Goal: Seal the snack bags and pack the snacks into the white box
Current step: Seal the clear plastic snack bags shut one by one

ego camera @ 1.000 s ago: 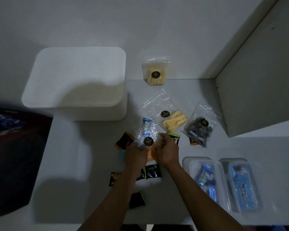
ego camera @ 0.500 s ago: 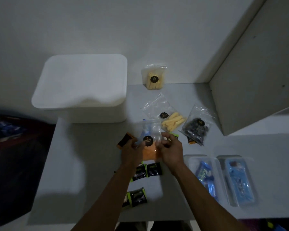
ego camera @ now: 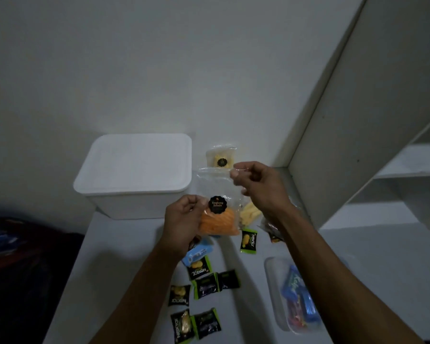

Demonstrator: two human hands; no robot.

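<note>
A clear zip bag of orange chips (ego camera: 219, 219) with a round black label hangs upright above the table. My left hand (ego camera: 183, 223) grips its lower left side. My right hand (ego camera: 255, 186) pinches the bag's top right corner at the seal strip. The white box (ego camera: 134, 175), lid on, stands behind to the left. Another clear bag with yellow snacks (ego camera: 220, 157) leans on the wall behind. A bag of pale yellow sticks (ego camera: 250, 214) lies partly hidden behind the held bag.
Several small black-and-green wrapped snacks (ego camera: 199, 269) lie on the white table (ego camera: 134, 256) near me. A blue packet (ego camera: 196, 253) sits under my left wrist. A clear tray with blue packets (ego camera: 296, 299) is at right. A white shelf unit (ego camera: 358, 120) rises at right.
Both hands have lifted the orange chip bag off the table and raised it upright. My right hand moved up to the bag's top corner. The camera tilted upward.
</note>
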